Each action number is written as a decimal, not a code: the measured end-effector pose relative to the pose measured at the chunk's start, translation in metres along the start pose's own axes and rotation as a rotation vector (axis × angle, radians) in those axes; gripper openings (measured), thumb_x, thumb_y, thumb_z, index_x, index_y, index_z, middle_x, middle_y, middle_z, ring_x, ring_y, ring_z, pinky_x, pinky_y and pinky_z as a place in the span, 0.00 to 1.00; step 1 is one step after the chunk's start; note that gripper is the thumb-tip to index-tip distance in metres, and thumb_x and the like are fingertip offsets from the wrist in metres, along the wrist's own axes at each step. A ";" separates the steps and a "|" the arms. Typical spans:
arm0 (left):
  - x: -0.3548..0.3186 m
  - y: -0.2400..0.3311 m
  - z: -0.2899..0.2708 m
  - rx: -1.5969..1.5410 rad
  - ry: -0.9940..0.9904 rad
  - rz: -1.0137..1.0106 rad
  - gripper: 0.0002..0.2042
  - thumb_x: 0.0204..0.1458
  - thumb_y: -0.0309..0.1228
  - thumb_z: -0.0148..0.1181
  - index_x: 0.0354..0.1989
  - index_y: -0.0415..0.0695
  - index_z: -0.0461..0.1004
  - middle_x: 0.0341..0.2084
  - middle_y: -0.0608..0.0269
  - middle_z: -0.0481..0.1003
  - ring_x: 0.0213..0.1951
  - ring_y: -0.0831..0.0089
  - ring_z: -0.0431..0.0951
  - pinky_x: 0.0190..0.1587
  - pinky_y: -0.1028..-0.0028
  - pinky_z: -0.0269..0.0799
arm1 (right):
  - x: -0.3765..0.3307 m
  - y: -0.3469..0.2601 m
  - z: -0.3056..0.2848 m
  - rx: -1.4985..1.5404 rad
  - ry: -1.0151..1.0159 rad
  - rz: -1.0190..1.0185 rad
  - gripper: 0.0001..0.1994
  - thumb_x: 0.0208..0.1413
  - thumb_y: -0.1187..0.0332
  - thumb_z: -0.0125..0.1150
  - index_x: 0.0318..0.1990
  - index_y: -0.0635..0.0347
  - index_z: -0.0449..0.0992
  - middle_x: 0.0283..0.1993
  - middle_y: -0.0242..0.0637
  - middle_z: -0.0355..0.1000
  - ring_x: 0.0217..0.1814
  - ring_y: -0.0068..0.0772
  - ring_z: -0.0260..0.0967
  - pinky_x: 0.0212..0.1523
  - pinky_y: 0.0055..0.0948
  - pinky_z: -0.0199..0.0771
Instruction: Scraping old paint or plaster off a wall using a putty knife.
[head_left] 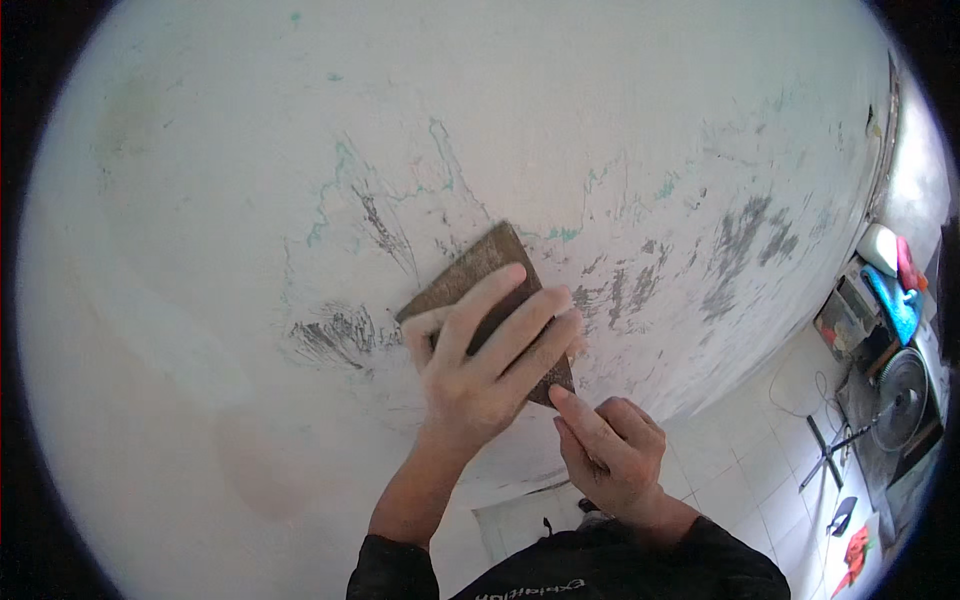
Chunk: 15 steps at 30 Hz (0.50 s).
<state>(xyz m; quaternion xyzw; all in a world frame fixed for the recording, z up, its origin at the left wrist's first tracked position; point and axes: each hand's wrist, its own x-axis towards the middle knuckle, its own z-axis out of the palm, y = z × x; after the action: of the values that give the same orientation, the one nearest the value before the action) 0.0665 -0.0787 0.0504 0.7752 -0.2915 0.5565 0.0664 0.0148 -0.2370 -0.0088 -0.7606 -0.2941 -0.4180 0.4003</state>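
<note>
A brown, four-cornered sheet of sandpaper point(470, 267) lies against a white wall point(350, 60). Across it my left hand point(487, 360) presses with its fingers spread, its thumb along the left edge, holding the sheet to the surface. My right hand point(615, 455) is closed, curled fingers turned inward, and its index fingertip rests on the sheet's lower corner. Whether the right thumb also pinches that corner from behind is hard to see. Around the sandpaper the wall carries dark grey scuffed patches point(745, 245) and thin, jagged green paint lines point(445, 160).
Beyond the wall, at the right, a white tiled floor point(735, 470) holds a round fan point(900, 400) and a dark stand with spread legs point(825, 455). A bright blue item point(895, 305) and a white rounded one point(878, 248) sit on a cluttered shelf. Red cloth point(855, 560) lies lower right.
</note>
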 end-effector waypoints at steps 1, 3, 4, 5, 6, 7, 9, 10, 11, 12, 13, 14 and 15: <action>0.001 -0.001 0.000 0.020 0.021 -0.004 0.08 0.47 0.45 0.69 0.35 0.65 0.84 0.45 0.86 0.81 0.56 0.76 0.73 0.51 0.69 0.56 | 0.001 0.000 0.001 -0.028 -0.022 0.048 0.24 0.45 0.83 0.68 0.53 0.60 0.79 0.19 0.31 0.58 0.18 0.29 0.57 0.19 0.27 0.58; 0.001 -0.002 0.000 0.030 0.048 -0.008 0.07 0.45 0.46 0.70 0.34 0.67 0.84 0.44 0.87 0.81 0.55 0.76 0.73 0.53 0.70 0.57 | 0.001 -0.003 0.003 0.021 0.007 0.017 0.24 0.45 0.83 0.68 0.53 0.60 0.79 0.19 0.31 0.58 0.18 0.29 0.57 0.18 0.27 0.58; 0.001 -0.001 0.000 0.019 0.024 -0.019 0.07 0.45 0.46 0.70 0.33 0.67 0.84 0.43 0.88 0.82 0.55 0.76 0.73 0.52 0.69 0.58 | 0.000 -0.004 0.003 0.048 -0.023 0.035 0.23 0.45 0.83 0.68 0.53 0.60 0.79 0.19 0.31 0.58 0.17 0.29 0.57 0.18 0.27 0.58; 0.001 -0.001 0.000 0.004 0.054 0.003 0.06 0.44 0.46 0.70 0.32 0.67 0.84 0.42 0.88 0.82 0.55 0.75 0.74 0.52 0.69 0.58 | 0.001 -0.005 0.004 0.050 0.000 0.046 0.23 0.45 0.83 0.68 0.53 0.60 0.79 0.19 0.31 0.58 0.17 0.29 0.57 0.18 0.27 0.58; 0.000 0.001 0.000 0.001 0.051 0.015 0.06 0.43 0.45 0.72 0.30 0.68 0.84 0.40 0.89 0.82 0.54 0.75 0.74 0.52 0.69 0.59 | 0.000 -0.005 0.003 0.036 -0.012 0.044 0.23 0.45 0.83 0.68 0.53 0.60 0.79 0.19 0.31 0.58 0.17 0.29 0.56 0.18 0.27 0.58; 0.000 0.002 0.001 0.019 -0.007 -0.039 0.06 0.43 0.45 0.72 0.30 0.68 0.84 0.40 0.89 0.82 0.54 0.75 0.74 0.52 0.69 0.59 | -0.001 -0.006 0.002 0.023 0.018 0.041 0.23 0.45 0.82 0.68 0.53 0.60 0.80 0.19 0.31 0.58 0.17 0.28 0.55 0.17 0.27 0.57; -0.002 0.005 0.003 -0.056 0.072 -0.100 0.06 0.45 0.43 0.70 0.31 0.63 0.84 0.39 0.87 0.82 0.52 0.78 0.75 0.46 0.70 0.53 | -0.003 -0.007 0.000 0.030 -0.031 0.028 0.23 0.46 0.82 0.68 0.53 0.59 0.80 0.19 0.30 0.58 0.16 0.28 0.55 0.17 0.27 0.57; -0.002 0.006 0.005 -0.060 0.084 -0.135 0.05 0.44 0.43 0.70 0.30 0.63 0.84 0.38 0.88 0.82 0.52 0.78 0.75 0.45 0.70 0.53 | -0.003 -0.006 -0.003 0.023 -0.085 0.032 0.23 0.46 0.82 0.68 0.53 0.58 0.80 0.19 0.30 0.58 0.16 0.27 0.55 0.17 0.27 0.56; -0.002 0.007 0.006 -0.058 0.121 -0.103 0.05 0.44 0.43 0.70 0.30 0.63 0.84 0.38 0.88 0.82 0.52 0.78 0.75 0.45 0.70 0.53 | -0.004 -0.006 -0.005 0.035 -0.040 0.022 0.23 0.46 0.82 0.68 0.53 0.58 0.80 0.19 0.30 0.58 0.16 0.27 0.55 0.17 0.27 0.56; -0.002 0.008 0.006 -0.032 0.093 -0.114 0.06 0.42 0.44 0.72 0.29 0.64 0.84 0.38 0.87 0.82 0.53 0.76 0.74 0.48 0.70 0.57 | -0.003 -0.005 -0.009 0.013 -0.105 0.029 0.28 0.44 0.80 0.68 0.58 0.54 0.77 0.21 0.30 0.57 0.18 0.27 0.56 0.19 0.28 0.62; -0.001 0.009 0.006 -0.020 0.105 -0.107 0.07 0.40 0.44 0.74 0.29 0.66 0.84 0.39 0.86 0.82 0.54 0.73 0.74 0.51 0.69 0.61 | -0.002 -0.005 -0.011 -0.004 -0.141 0.010 0.33 0.43 0.78 0.69 0.62 0.49 0.74 0.24 0.29 0.57 0.20 0.26 0.58 0.20 0.28 0.67; 0.000 0.009 0.006 -0.004 0.068 -0.110 0.07 0.40 0.44 0.74 0.29 0.66 0.84 0.39 0.86 0.82 0.54 0.73 0.74 0.51 0.69 0.61 | 0.000 -0.005 -0.013 -0.009 -0.156 0.032 0.33 0.43 0.78 0.69 0.62 0.49 0.74 0.24 0.29 0.57 0.20 0.26 0.58 0.20 0.28 0.67; 0.002 0.010 0.006 -0.011 0.098 -0.127 0.08 0.39 0.44 0.75 0.29 0.66 0.84 0.39 0.86 0.82 0.53 0.73 0.74 0.52 0.69 0.61 | 0.001 -0.003 -0.014 -0.023 -0.153 0.014 0.33 0.43 0.78 0.69 0.62 0.49 0.74 0.24 0.29 0.57 0.20 0.26 0.59 0.20 0.28 0.67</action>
<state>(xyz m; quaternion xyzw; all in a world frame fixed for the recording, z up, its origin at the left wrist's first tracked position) 0.0669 -0.0901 0.0472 0.7637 -0.2413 0.5867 0.1198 0.0071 -0.2476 -0.0017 -0.7969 -0.3138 -0.3593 0.3706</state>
